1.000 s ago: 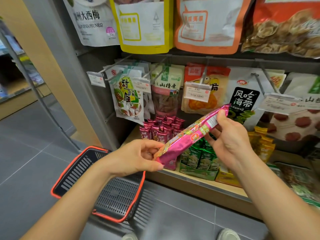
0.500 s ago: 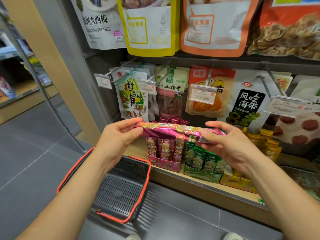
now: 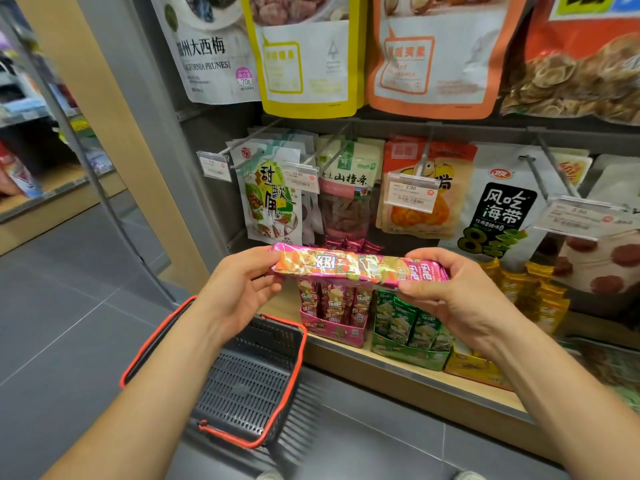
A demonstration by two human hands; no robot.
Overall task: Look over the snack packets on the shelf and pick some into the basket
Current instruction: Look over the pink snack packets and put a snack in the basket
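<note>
From the head view, a long pink snack packet (image 3: 358, 266) is held level in front of the shelf (image 3: 408, 370), above the near edge of the display boxes; the left hand (image 3: 239, 289) grasps its left end, thumb on top and fingers curled beneath; the right hand (image 3: 446, 292) grasps its right end, fingers wrapped over the far edge and thumb along the near side. Just below the packet on the shelf stands a pink display box (image 3: 334, 323) of like packets, with a green display box (image 3: 410, 344) touching it on the right and yellow packets (image 3: 533, 292) farther right. Below the left forearm, on the grey floor (image 3: 62, 323) near the shelf, sits a dark basket (image 3: 249, 386) with a red rim; what lies in it cannot be told. On hooks at the far side hang snack bags; a white price tag (image 3: 410, 194) hangs before an orange bag (image 3: 429, 188); a black-labelled seaweed bag (image 3: 502, 216) hangs to its right.
</note>
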